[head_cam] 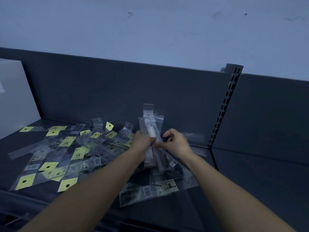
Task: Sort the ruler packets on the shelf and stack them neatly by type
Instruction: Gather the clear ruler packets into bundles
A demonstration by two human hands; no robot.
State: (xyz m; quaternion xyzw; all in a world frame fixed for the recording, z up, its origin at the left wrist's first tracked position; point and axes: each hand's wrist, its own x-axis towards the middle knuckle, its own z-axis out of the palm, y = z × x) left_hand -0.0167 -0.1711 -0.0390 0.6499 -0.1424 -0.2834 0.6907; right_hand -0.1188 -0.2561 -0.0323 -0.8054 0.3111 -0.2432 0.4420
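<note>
Both hands, left hand [142,139] and right hand [175,141], fingers pinching an upright bundle of clear ruler packets [152,124] above the shelf [250,173]; yellow-tagged packets [50,158] remain scattered unsorted, so sorting seems early

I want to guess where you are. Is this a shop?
Probably a shop or its stockroom: a dark metal shelf with a slotted upright, and barcoded ruler packets with hang holes lying loose.

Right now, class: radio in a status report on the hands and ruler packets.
Both hands, left and right, gripping upright clear bundle. Yellow-tagged packets scattered unsorted on shelf. Nothing blocking.
</note>
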